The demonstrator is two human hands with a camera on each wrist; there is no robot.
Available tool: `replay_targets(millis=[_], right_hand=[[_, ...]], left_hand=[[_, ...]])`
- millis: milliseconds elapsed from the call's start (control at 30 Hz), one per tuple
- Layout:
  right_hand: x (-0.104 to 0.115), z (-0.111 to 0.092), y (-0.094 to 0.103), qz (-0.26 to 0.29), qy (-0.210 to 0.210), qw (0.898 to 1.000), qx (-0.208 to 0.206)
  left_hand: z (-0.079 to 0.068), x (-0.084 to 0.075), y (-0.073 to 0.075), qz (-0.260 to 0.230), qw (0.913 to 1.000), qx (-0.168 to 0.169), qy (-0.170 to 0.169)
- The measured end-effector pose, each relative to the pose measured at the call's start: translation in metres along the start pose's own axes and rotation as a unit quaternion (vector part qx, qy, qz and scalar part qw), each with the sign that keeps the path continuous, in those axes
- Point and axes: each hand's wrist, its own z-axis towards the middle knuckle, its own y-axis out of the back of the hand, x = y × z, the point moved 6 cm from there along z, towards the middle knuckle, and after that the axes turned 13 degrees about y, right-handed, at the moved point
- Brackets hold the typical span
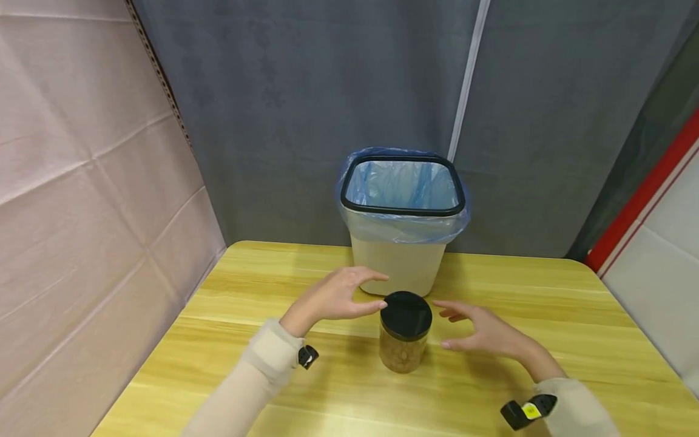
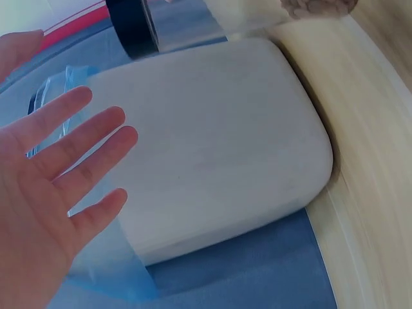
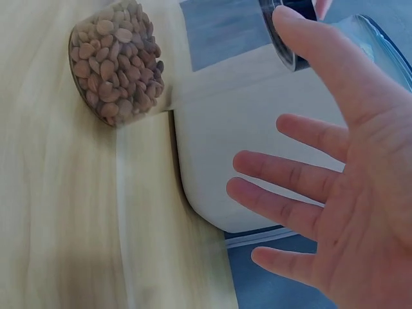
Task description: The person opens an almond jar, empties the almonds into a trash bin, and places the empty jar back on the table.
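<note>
A clear jar [image 1: 403, 352] with a black lid [image 1: 406, 312] stands upright on the table. Brown almond-like nuts [image 3: 116, 67] fill its lower part. To the left of the jar is my left hand [image 1: 341, 294], its fingers extended and its thumb tip at the lid's edge; whether it touches cannot be told. Opposite, my right hand [image 1: 483, 331] hovers on the jar's right side, apart from it, thumb and fingers spread. Both palms show bare in the wrist views, the left hand [image 2: 45, 187] and right hand [image 3: 341, 206] holding nothing.
Just behind the jar stands a white bin [image 1: 401, 261] with a black rim [image 1: 404, 211] and a blue bag [image 1: 426, 227] lining it. The wooden table [image 1: 273, 261] ends at a grey curtain [image 1: 306, 121]. Pale cloth [image 1: 82, 182] hangs on the left.
</note>
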Motion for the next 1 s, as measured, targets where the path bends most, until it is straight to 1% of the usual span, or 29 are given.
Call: replay_targets(millis=[133, 367, 533, 667, 767, 1000], right_hand=[[-0.002, 0.002, -0.005, 0.005, 0.001, 1.0, -0.001], [-0.005, 0.004, -0.012, 0.012, -0.008, 1.0, 0.002], [-0.004, 0.007, -0.015, 0.017, 0.007, 1.0, -0.003], [-0.004, 0.009, -0.017, 0.022, 0.014, 1.0, -0.001], [-0.005, 0.01, -0.02, 0.023, 0.01, 1.0, 0.002], [-0.005, 0.012, -0.024, 0.033, -0.005, 0.999, 0.007]], left_hand=[[0.003, -0.006, -0.006, -0.003, 0.9999, 0.009, -0.007], [0.008, -0.012, -0.015, -0.01, 0.9996, 0.028, -0.005], [0.012, -0.014, -0.021, -0.009, 0.9994, 0.032, -0.011], [0.014, -0.015, -0.025, -0.008, 0.9992, 0.038, -0.01], [0.015, -0.017, -0.027, -0.005, 0.999, 0.044, -0.007], [0.017, -0.02, -0.032, 0.001, 0.9988, 0.044, -0.02]])
